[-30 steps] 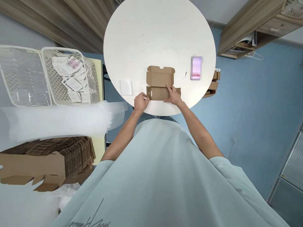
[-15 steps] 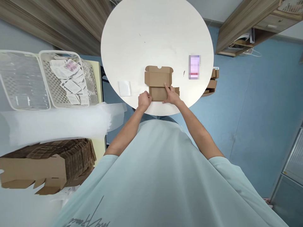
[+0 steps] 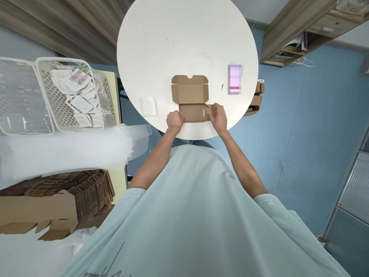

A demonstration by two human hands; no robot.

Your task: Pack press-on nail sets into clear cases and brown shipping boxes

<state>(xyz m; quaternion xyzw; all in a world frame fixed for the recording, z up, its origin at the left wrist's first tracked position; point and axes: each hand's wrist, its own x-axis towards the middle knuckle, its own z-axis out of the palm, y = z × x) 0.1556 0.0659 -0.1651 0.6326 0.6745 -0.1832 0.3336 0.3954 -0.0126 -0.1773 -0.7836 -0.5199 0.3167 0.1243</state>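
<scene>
A brown cardboard box point(image 3: 191, 94), partly folded, lies near the front edge of the round white table point(image 3: 184, 46). Its lid is laid back away from me, and its shallow base is nearest my body. My left hand point(image 3: 174, 122) is closed at the base's left end, fingers curled against the side wall. At the right end, my right hand point(image 3: 219, 117) grips the side flap point(image 3: 213, 110) between thumb and fingers. A small white slot shows in the base beside that flap.
A clear plastic packet point(image 3: 148, 106) lies left of the box, a blurred-out pink and purple item point(image 3: 235, 79) to the right. On the left side stand a white basket of paper cards point(image 3: 83, 102), white wrapping sheets point(image 3: 66, 150) and stacked flat cardboard boxes point(image 3: 92, 200).
My right hand has moved right, from the middle of the base to the side flap. The flap's end of the base is now uncovered. My left hand stays at the left end.
</scene>
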